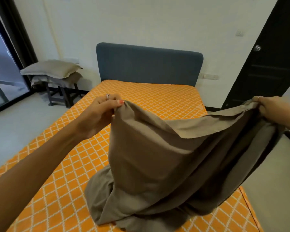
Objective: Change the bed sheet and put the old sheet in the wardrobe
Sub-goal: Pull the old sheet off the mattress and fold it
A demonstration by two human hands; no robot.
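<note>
A taupe bed sheet [157, 156] hangs between my two hands above the bed, its lower folds bunched on the mattress. My left hand [100, 113] pinches one corner of the sheet between thumb and fingers. My right hand [271, 106] grips the opposite edge at the far right. The mattress [141, 97] shows a bare orange cover with a white diamond pattern. A blue-grey headboard [149, 64] stands behind it against the wall.
Two taupe pillows [52, 71] are stacked on a dark stool [60, 96] left of the bed. A glass sliding door [2, 64] fills the left side. A black door [266, 64] stands at the right. Grey floor lies on both sides of the bed.
</note>
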